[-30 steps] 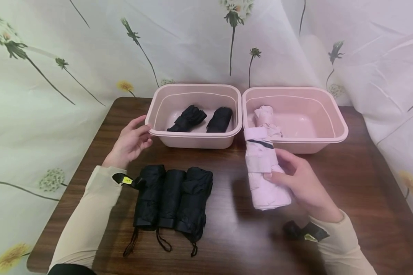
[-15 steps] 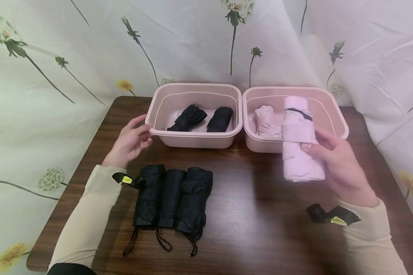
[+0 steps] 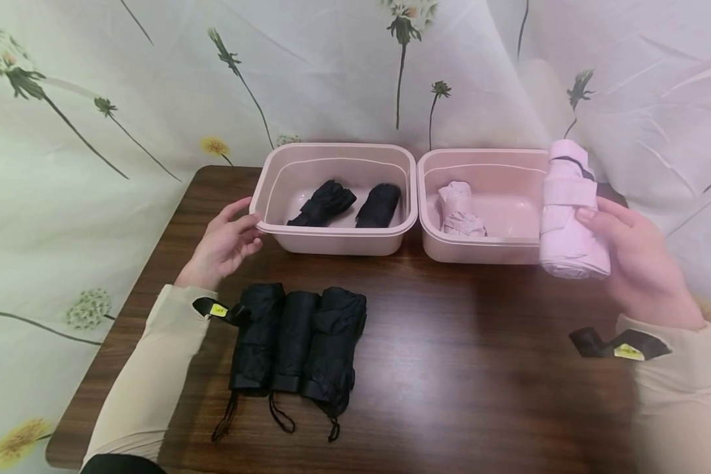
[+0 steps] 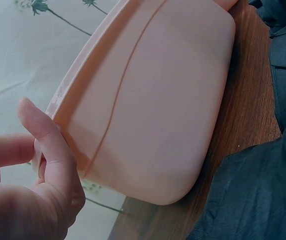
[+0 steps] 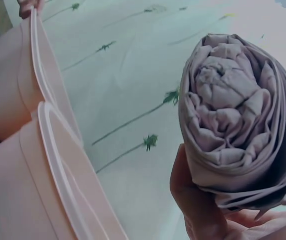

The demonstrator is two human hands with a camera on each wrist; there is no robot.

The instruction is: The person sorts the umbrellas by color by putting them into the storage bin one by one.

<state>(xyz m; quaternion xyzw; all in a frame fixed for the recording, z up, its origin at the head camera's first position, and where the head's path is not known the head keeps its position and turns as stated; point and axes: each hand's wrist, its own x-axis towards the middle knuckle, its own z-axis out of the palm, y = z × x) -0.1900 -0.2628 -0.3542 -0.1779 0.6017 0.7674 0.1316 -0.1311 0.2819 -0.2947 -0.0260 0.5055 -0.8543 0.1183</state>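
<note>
A folded pink umbrella (image 3: 571,210) is gripped upright by my right hand (image 3: 646,263), over the right end of the right pink bin (image 3: 486,252). In the right wrist view the rolled end of the umbrella (image 5: 232,115) faces the camera. My left hand (image 3: 222,247) pinches the left rim of the left pink bin (image 3: 338,243); the left wrist view shows its thumb and fingers (image 4: 53,150) at that rim. Two black folded umbrellas (image 3: 379,205) lie in the left bin, and one pink umbrella (image 3: 459,209) lies in the right bin.
Three black folded umbrellas (image 3: 296,342) with wrist loops lie side by side on the brown wooden table (image 3: 438,395), in front of the left bin. The two bins stand against each other. Behind them hangs a white cloth (image 3: 332,72) printed with flowers.
My right hand has carried the pink umbrella rightward and upward, from the right bin's left front corner to its right end. The left hand has stayed at the left bin's rim.
</note>
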